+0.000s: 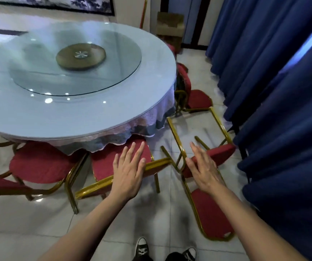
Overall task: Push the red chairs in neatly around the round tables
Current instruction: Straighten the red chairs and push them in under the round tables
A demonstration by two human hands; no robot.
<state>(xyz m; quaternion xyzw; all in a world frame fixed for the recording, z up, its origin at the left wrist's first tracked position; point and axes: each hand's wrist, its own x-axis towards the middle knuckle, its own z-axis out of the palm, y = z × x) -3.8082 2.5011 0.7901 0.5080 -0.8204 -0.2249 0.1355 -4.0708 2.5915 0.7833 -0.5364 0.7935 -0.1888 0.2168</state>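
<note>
A red chair (113,162) with a gold frame stands tucked partly under the cloth-draped edge of the round table (38,113), and the left hand (128,170) lies flat with fingers spread on its back rail, while the right hand (204,170) hovers wide and holding nothing above a tipped-over chair (210,211) lying on the pale tiled floor (38,219). Five red chairs show in all: one more at the left (36,162), two at the table's right side (198,98). One glass turntable (76,59) tops the table, blue curtains (283,72) hang on the right, and two dark sneakers (142,248) show below.
</note>
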